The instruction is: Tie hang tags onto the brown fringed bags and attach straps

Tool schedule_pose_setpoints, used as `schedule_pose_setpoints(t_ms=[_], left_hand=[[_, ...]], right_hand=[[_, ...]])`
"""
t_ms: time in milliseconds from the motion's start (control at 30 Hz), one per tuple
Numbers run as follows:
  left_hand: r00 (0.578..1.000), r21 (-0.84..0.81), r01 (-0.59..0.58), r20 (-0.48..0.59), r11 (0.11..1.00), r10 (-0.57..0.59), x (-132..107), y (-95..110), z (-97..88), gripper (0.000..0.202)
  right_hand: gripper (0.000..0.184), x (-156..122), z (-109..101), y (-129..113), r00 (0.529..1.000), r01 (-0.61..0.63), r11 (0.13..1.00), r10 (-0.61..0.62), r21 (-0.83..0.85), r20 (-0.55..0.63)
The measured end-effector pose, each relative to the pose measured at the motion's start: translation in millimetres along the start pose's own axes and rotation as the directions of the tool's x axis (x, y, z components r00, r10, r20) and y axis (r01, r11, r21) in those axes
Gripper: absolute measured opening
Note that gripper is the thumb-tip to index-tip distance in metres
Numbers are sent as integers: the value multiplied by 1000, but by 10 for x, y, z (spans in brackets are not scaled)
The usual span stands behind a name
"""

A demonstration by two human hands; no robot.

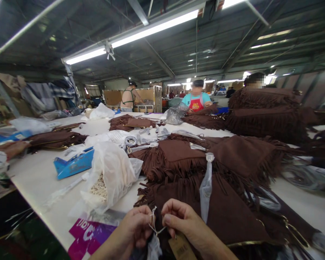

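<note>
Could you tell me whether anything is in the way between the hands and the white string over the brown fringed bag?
Nothing visible is. The left hand and the right hand both pinch the white string directly, above the brown fringed bag. The paper tag lies just below the right hand.

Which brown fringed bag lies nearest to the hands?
The front bag, right under the left hand and right hand pinching a white string, with a paper tag at its edge; the others lie farther back.
</note>
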State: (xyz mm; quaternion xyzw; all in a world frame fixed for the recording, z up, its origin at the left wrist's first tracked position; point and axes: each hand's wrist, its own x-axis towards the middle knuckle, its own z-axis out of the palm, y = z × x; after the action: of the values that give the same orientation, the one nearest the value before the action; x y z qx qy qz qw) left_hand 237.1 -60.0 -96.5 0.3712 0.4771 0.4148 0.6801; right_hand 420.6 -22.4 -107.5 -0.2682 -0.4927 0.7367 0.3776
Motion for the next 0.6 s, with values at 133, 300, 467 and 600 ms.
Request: schedule_pose_setpoints(t_ms=[133, 300, 467, 600], left_hand=[[996, -301, 71, 73, 951, -51, -21, 52, 12, 26], [999, -502, -12, 26, 865, 29, 16, -45, -57, 22], [996, -571, -77, -83, 817, 36, -12, -167, -96, 28], [979, -378, -197, -115, 904, 165, -50, -245, -113, 23]], right_hand=[[30, -87, -41, -76, 991, -125, 931, 100, 343, 88], [51, -46, -50, 124, 996, -16, 973, 35, 231, -77], [42, -4, -77, 290, 988, 69, 941, -111, -330, -110], [14, -37, -50, 257, 908, 359, 520, -388, -775, 160]])
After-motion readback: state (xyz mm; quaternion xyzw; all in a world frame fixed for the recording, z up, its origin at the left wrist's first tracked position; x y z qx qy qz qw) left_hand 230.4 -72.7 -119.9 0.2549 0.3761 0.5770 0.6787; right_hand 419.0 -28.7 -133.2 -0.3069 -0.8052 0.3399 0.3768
